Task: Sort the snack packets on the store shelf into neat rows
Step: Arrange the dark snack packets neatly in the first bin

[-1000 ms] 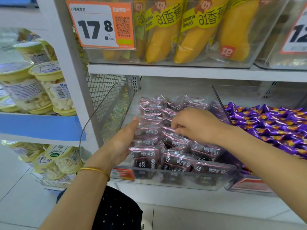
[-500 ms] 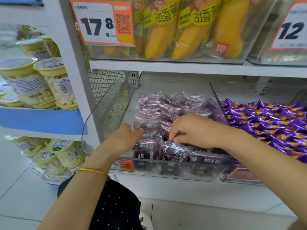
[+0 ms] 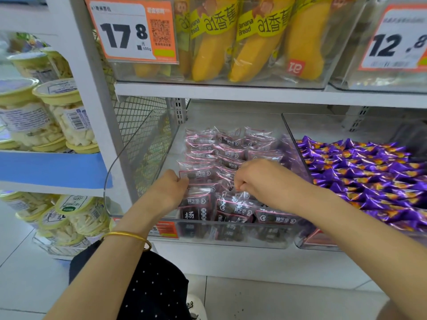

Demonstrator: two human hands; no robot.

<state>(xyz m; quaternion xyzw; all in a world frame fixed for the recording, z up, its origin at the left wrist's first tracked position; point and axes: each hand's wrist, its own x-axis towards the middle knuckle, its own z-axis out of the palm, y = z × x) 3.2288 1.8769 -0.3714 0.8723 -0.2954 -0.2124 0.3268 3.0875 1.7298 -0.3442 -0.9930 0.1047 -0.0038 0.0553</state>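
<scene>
Pink-edged snack packets [image 3: 231, 155] lie in rows inside a clear bin [image 3: 231, 242] on the shelf [image 3: 231, 262]. Left hand [image 3: 171, 188] curled, gripping a packet's edge at bin's left. Right hand [image 3: 256, 179] curled, pinching a packet mid-bin. Purple sweets [image 3: 360, 172] right of bin.

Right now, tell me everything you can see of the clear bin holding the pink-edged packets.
The clear bin is a transparent, glossy plastic tray with a curved left wall, sitting on the lower white shelf. It holds pink-edged dark snack packets in rough rows toward its middle and right. An orange label is on its front wall. Its right wall stands beside the purple-wrapped candies. Both hands reach inside: left hand and right hand each pinch a packet.
</scene>
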